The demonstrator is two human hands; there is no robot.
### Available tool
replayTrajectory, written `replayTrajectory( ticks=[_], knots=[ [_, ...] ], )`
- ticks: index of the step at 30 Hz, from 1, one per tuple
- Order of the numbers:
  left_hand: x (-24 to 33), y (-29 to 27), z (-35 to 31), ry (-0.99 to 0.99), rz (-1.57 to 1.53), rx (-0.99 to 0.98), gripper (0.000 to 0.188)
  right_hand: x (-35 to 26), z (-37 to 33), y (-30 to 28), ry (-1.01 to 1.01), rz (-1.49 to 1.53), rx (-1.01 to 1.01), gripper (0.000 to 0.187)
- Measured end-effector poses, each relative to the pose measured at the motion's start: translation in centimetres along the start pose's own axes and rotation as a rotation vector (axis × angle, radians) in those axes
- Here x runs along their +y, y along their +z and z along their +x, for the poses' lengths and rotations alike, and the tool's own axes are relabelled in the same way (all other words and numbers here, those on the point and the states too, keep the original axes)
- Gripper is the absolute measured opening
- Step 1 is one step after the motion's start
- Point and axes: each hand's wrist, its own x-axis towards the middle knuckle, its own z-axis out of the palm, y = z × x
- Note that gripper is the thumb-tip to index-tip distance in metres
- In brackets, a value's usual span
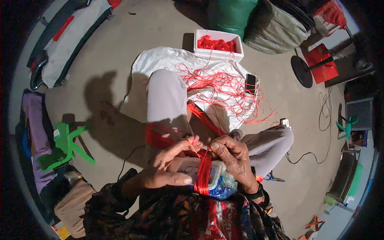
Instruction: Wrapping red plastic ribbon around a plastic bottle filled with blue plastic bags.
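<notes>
Sheet, big and white, lies on the floor under loose red string. At its far edge, a white box holds a red heap. Next comes a clear tub in the lap, something blue at its right end. The left hand has its thumb on it; I can't tell if its curled fingers grip. The right hand seems to pinch red strands. Winding looks to be the step now; another turn calls for a tight pull.
</notes>
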Motion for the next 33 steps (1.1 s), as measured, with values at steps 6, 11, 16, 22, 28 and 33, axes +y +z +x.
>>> replayTrajectory(
  ticks=[6, 11, 16, 22, 28, 33],
  knots=[
    [-3.3, -1.1, 1.4, 0.133, -0.281, 0.439, 0.030, -0.7, -0.4, 0.2, -0.100, -0.149, -0.032, 0.019],
    [-3.5, -2.3, 3.4, 0.215, -0.592, 0.504, 0.021, -1.1, -0.2, 0.1, -0.098, -0.233, -0.046, 0.019],
    [-3.2, -3.8, 2.9, 0.301, -0.638, 0.609, 0.023, -0.8, 0.1, 0.1, -0.133, -0.214, -0.057, 0.019],
    [-1.4, -5.2, 0.3, 0.101, -0.236, 0.588, 0.026, -0.8, 0.6, 0.2, -0.115, -0.209, -0.069, 0.019],
    [-0.9, -8.1, -0.9, 0.024, 0.215, 0.549, 0.031, -0.8, 0.4, 0.1, -0.186, -0.220, -0.058, 0.015],
    [-3.9, -11.7, -2.4, -0.029, -0.003, 0.587, 0.033, -1.2, 0.7, 0.6, -0.179, -0.231, -0.091, 0.019]
  ],
)
